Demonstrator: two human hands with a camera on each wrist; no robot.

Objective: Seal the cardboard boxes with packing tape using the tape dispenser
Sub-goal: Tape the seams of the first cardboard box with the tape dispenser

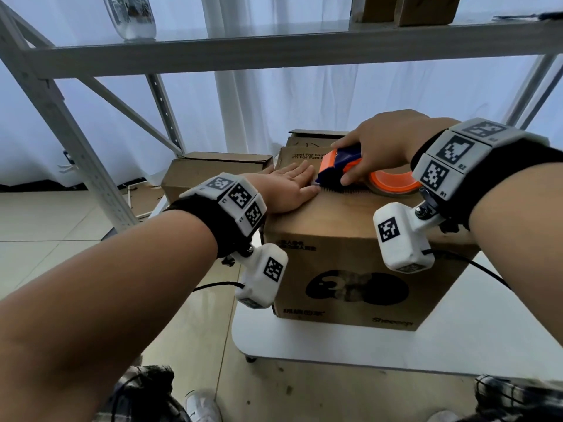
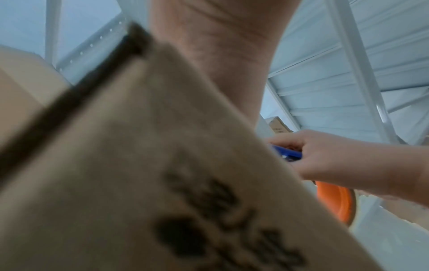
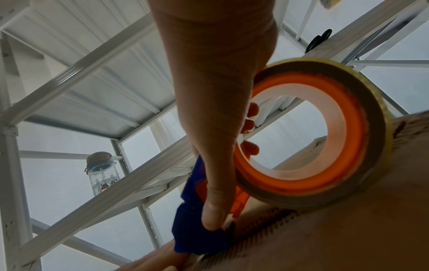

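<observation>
A brown cardboard box point(image 1: 341, 269) with black print stands on a white table point(image 1: 396, 348). My left hand point(image 1: 289, 187) lies flat, fingers straight, on the box top near its far left corner. My right hand point(image 1: 377, 150) grips a blue and orange tape dispenser point(image 1: 338, 166) laid on the box top, its front end beside my left fingertips. The tape roll point(image 1: 396, 184) with its orange core sits behind the hand. In the right wrist view my thumb presses the blue dispenser body point(image 3: 199, 231) and the tape roll point(image 3: 325, 132) rests on the box point(image 3: 336, 238).
Behind the box lie more cardboard boxes point(image 1: 213, 172), some with open flaps point(image 1: 304, 159). A grey metal shelf rack point(image 1: 76, 141) rises at the left and overhead, carrying a clear bottle point(image 1: 131, 16) and boxes point(image 1: 426, 7). Tiled floor point(image 1: 45, 226) lies left of the table.
</observation>
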